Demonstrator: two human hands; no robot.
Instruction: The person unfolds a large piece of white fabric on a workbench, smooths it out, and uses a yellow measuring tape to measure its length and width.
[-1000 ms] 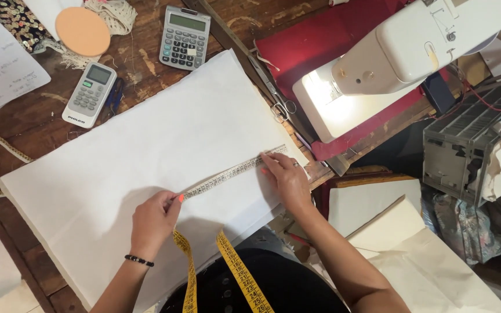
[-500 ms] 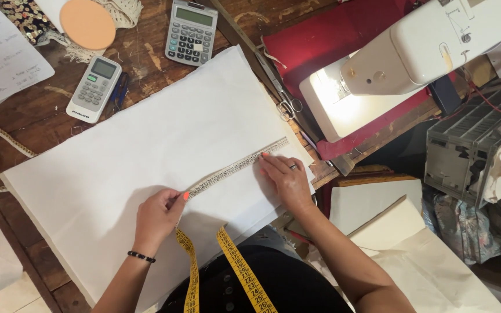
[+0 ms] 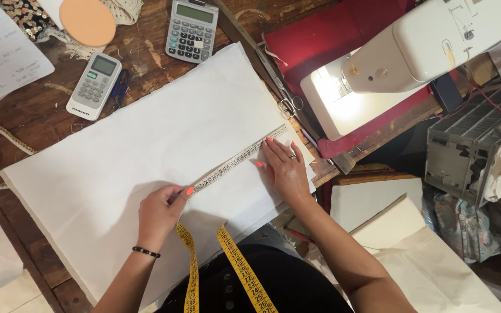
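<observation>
Little has moved over the last second. The right hand (image 3: 284, 169) has slid a touch toward 7 o'clock along the measuring tape (image 3: 236, 160), its fingers now spread flatter on the white fabric (image 3: 146, 150). The left hand (image 3: 159, 211) has edged slightly toward 1 o'clock while pinching the tape's near end. The calculator (image 3: 192, 30) and remote control (image 3: 94, 85) sit marginally further toward 3 o'clock in view, from a small head shift.

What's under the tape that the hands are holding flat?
The measuring tape lies on white fabric, pinned by the left hand and right hand. The fabric hides the wooden table beneath.
</observation>
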